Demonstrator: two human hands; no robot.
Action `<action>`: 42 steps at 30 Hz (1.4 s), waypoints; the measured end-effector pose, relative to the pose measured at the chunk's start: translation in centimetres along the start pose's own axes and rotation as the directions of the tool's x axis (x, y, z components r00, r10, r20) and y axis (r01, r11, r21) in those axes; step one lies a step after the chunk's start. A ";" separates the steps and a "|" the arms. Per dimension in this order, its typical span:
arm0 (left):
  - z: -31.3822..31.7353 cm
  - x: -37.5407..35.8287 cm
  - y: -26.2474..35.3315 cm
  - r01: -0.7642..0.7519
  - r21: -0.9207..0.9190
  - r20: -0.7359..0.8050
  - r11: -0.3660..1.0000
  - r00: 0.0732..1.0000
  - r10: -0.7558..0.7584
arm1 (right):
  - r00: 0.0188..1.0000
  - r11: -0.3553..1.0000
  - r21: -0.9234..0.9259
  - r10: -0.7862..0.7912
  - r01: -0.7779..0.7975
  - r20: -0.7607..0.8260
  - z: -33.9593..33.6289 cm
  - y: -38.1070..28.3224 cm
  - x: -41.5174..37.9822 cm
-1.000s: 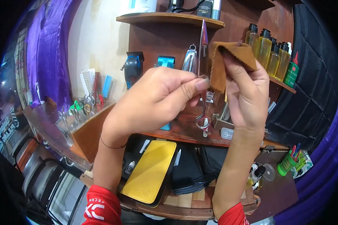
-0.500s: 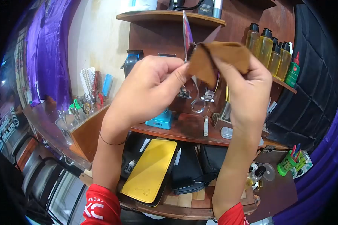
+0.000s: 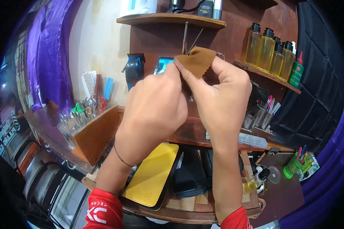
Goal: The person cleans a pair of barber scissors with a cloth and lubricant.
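Observation:
Both of my hands are raised in front of the wooden wall. My right hand (image 3: 223,101) is closed on a brown cloth (image 3: 198,61) with a zigzag edge, pinching it between thumb and fingers. Close beside it, my left hand (image 3: 151,108) is closed, its fingertips meeting the cloth's left side. Two thin scissor blades (image 3: 185,38) stand up apart above the cloth. The scissors' handles are hidden behind my hands, so which fingers hold them is unclear.
A yellow case (image 3: 153,175) and black pouches (image 3: 189,173) lie below my hands. Oil bottles (image 3: 265,49) stand on the right shelf. At left are a scissor holder (image 3: 97,133) and combs (image 3: 90,84). A clipper (image 3: 134,68) hangs on the wall.
The scissors have turned so their blades look thinner, and their handle loop is now hidden. The cloth has moved left and is more bunched. My left hand has rotated, its back now towards me.

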State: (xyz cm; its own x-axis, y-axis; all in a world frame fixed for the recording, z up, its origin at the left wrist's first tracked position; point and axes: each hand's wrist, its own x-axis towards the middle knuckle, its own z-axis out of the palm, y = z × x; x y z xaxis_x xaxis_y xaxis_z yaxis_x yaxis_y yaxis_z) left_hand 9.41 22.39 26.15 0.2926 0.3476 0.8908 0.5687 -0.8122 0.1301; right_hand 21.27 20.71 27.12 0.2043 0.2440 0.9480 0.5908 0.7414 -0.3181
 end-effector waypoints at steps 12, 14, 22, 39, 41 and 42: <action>0.2 -0.6 1.0 -0.196 -0.215 -0.039 0.957 0.981 0.192 | 0.991 0.951 0.279 0.132 -0.133 0.022 -1.3 -0.3 0.7; -0.8 -0.2 1.1 -0.201 -0.273 -0.015 0.941 0.979 0.204 | 0.986 0.939 0.301 0.158 -0.168 0.056 -1.7 -0.3 0.8; -2.8 0.4 -0.3 0.079 -0.308 0.081 0.948 0.995 -0.057 | 0.966 0.837 0.481 0.218 -0.260 0.142 -2.1 1.3 1.4; -1.1 1.2 -1.5 0.153 -0.705 0.313 0.693 0.944 0.110 | 0.967 0.780 0.571 0.202 -0.256 0.158 -2.2 1.0 1.4; -0.8 1.3 -1.5 0.096 -0.695 0.269 0.713 0.954 0.134 | 0.975 0.796 0.564 0.169 -0.221 0.143 -2.4 0.8 1.5; -0.7 1.3 -1.5 0.035 -0.681 0.223 0.732 0.962 0.161 | 0.975 0.796 0.563 0.172 -0.222 0.141 -2.5 0.9 1.5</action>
State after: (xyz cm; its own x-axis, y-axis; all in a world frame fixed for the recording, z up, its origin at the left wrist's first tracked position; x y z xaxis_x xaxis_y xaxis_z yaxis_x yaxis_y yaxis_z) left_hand 8.39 23.69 27.47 0.5439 0.3081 0.7806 -0.0970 -0.9009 0.4231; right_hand 24.02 20.20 28.27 0.1907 0.4536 0.8706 -0.0148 0.8881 -0.4595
